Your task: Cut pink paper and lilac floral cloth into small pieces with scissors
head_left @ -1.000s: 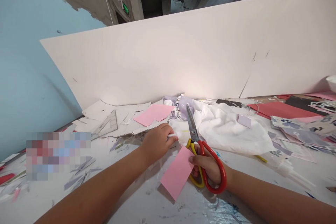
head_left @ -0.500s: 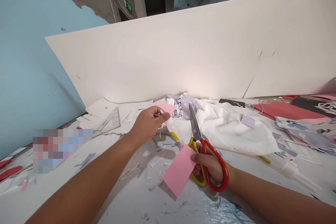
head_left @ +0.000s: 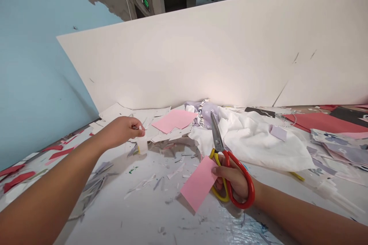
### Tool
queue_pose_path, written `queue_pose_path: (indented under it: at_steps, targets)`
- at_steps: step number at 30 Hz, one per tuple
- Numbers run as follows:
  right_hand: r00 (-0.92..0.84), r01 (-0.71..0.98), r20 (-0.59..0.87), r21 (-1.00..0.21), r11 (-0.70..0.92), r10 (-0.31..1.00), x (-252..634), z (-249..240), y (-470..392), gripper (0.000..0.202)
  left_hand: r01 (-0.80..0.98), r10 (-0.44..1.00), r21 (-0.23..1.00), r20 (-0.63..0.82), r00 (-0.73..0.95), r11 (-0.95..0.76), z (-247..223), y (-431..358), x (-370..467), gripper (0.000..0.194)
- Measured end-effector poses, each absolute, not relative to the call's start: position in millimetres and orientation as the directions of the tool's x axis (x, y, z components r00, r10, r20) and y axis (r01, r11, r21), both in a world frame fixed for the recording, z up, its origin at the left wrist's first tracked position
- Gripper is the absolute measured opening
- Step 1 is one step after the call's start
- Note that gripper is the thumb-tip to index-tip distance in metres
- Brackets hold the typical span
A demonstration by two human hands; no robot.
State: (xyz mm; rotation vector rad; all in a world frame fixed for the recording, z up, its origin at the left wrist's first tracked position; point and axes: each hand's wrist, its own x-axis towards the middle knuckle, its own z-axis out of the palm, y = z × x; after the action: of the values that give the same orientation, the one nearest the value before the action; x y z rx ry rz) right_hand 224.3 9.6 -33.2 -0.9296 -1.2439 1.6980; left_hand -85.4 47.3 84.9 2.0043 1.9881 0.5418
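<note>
Scrap-strewn white tabletop (head_left: 126,214): left hand (head_left: 120,132) pinches a small translucent white plastic bottle (head_left: 142,146), suspended beneath its fingertips; right hand (head_left: 234,180) grips red-and-yellow-handled steel scissors (head_left: 217,139) and pink rectangular paper (head_left: 198,185).

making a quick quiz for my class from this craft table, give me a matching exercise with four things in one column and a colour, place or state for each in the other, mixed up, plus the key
Column 1
1. scissors
2. white cloth
3. left hand
4. lit sign

Column 2
A. glows green, seen above the white panel
B. pinches a small pale object
C. red and yellow handles
D. has a small lilac piece on it

Right pairs: 1-C, 2-D, 3-B, 4-A
</note>
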Motion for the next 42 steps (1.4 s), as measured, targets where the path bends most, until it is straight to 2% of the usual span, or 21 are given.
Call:
queue_pose_path:
  at_steps: [6,13,19,29,38,42]
  targets:
    - [-0.402,-0.182,-0.082,-0.969,-0.167,0.912,221.7,-32.4,10.9,0.018,0.902,0.980,0.425,0.137,-0.142,0.071,76.8,49.1,-126.6,0.023]
    - [-0.414,-0.195,-0.052,-0.970,-0.144,0.909,223.9,-39.9,12.0,0.018,0.860,0.988,0.505,0.077,-0.131,0.075,59.6,57.5,-144.9,0.019]
    - [-0.415,-0.194,-0.041,-0.972,-0.132,0.909,224.5,-40.5,13.8,0.018,0.892,0.964,0.440,0.180,-0.195,0.099,52.6,62.6,-158.5,0.027]
    - [-0.406,-0.186,-0.045,-0.974,-0.131,0.913,224.4,-39.8,12.0,0.018,0.863,0.967,0.495,0.156,-0.200,0.099,47.5,70.0,-165.3,0.026]
    - [-0.408,-0.189,-0.027,-0.975,-0.113,0.913,223.0,-38.6,12.2,0.017,0.917,0.958,0.382,0.204,-0.200,0.110,51.0,64.8,-158.1,0.039]
    - [-0.427,-0.177,-0.013,-0.980,-0.097,0.904,223.6,-42.3,14.8,0.026,0.944,0.963,0.315,0.209,-0.170,0.098,55.5,64.6,-148.7,0.049]
